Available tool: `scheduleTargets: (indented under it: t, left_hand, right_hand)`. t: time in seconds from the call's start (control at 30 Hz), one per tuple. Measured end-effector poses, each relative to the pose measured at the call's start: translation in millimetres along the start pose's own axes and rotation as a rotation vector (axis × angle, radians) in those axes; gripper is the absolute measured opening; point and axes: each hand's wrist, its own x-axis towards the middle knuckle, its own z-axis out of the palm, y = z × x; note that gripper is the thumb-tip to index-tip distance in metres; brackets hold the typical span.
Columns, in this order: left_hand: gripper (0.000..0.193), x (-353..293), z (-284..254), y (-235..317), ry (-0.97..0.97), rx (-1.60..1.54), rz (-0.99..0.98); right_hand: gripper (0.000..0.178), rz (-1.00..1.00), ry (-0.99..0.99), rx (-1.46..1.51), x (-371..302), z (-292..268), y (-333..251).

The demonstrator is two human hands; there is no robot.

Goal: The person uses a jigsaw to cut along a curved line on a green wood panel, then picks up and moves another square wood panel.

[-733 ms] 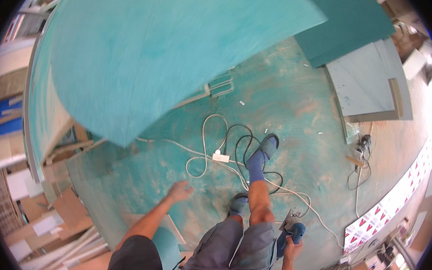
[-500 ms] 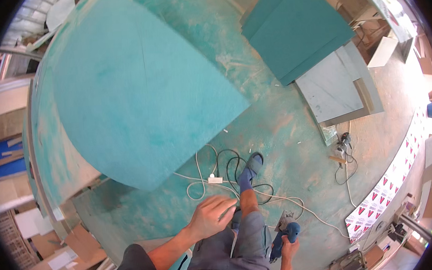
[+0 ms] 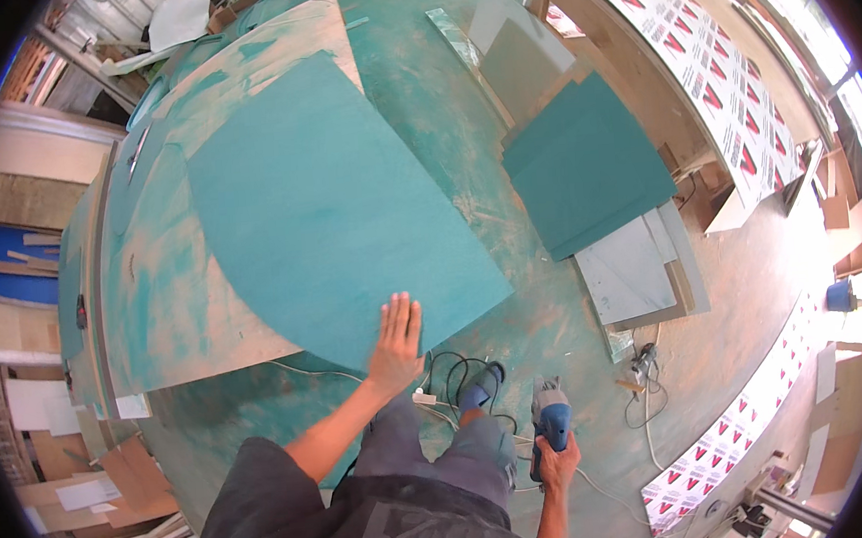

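Under our flat left hand (image 3: 395, 354), the panel (image 3: 332, 211) lies lengthwise toward 11 o'clock; our right hand (image 3: 559, 460) grips a power tool (image 3: 551, 416).

A teal sheet panel and a blue jigsaw before us.
We see the panel (image 3: 326, 196) as a broad, thin sheet, matte teal, its left side bowed in a long curve, its right side running straight to a sharp near-right corner; it lies across a pale, teal-smeared tabletop (image 3: 169, 312), its near end reaching out past the edge, with our left hand (image 3: 394, 357) resting, fingers extended, on its near part. Our jigsaw (image 3: 554, 420) has a dark blue body and a grey metal front; we have it gripped in our right hand (image 3: 559, 462), to the right of the panel and apart from it, metal end pointing away from us; its blade is too small to make out.
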Motion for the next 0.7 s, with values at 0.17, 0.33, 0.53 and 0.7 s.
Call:
scheduleTargets:
  t: [0.17,0.33,0.53,0.7]
  left_hand:
    - [0.083,42.8,8.5,-10.8,0.02,0.03,0.099]
    - [0.071,71.7,-1.0,-8.0,-0.025,-0.159,0.188]
    - [0.067,97.3,33.1,-3.9,0.082,-0.066,0.227]
    - [0.066,137.4,43.4,17.0,0.06,-0.093,0.156]
  right_hand:
    - [0.035,-0.142,0.043,0.06,-8.3,0.7,-66.2]
    - [0.035,-0.124,0.125,0.152,-40.3,7.8,-110.5]
    - [0.018,-0.046,0.256,0.416,-87.4,30.2,-172.2]
    - [0.017,-0.004,0.368,0.371,-128.1,51.6,-214.3]
